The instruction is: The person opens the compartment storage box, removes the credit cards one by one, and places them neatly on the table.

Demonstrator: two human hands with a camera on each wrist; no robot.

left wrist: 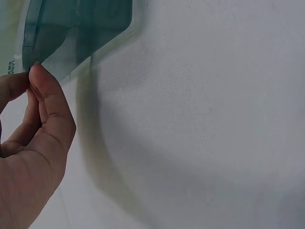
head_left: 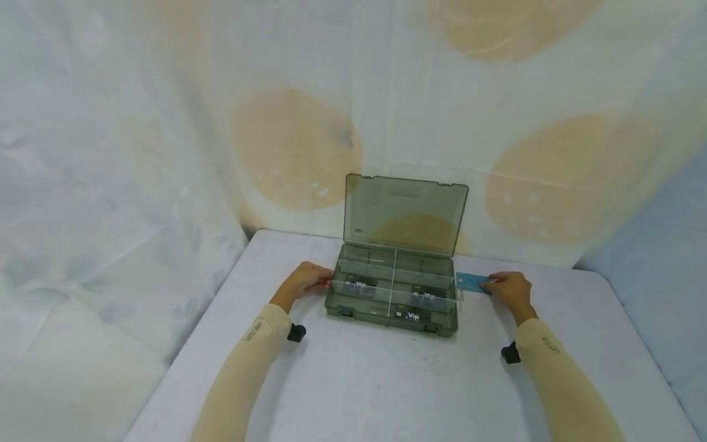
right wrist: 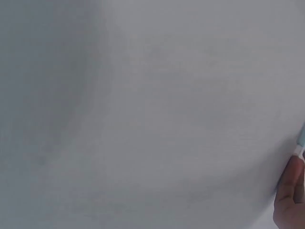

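A translucent grey-green organizer box (head_left: 371,312) sits open mid-table with its lid (head_left: 405,215) upright. Its divided compartments hold cards marked "Vip" (head_left: 359,286). My left hand (head_left: 307,277) is at the box's left end. In the left wrist view its thumb and forefinger (left wrist: 40,90) pinch the box's edge (left wrist: 71,33). Just right of the box, my right hand (head_left: 510,288) pinches a teal card (head_left: 471,282) and holds it level. The right wrist view shows only a fingertip (right wrist: 290,200) and a sliver of the card (right wrist: 301,138).
The table (head_left: 359,393) is covered with white cloth, and its edges fall away at left and right. A pale backdrop with tan circles (head_left: 298,147) hangs close behind the box. A black camera mount (head_left: 296,333) sits under each wrist.
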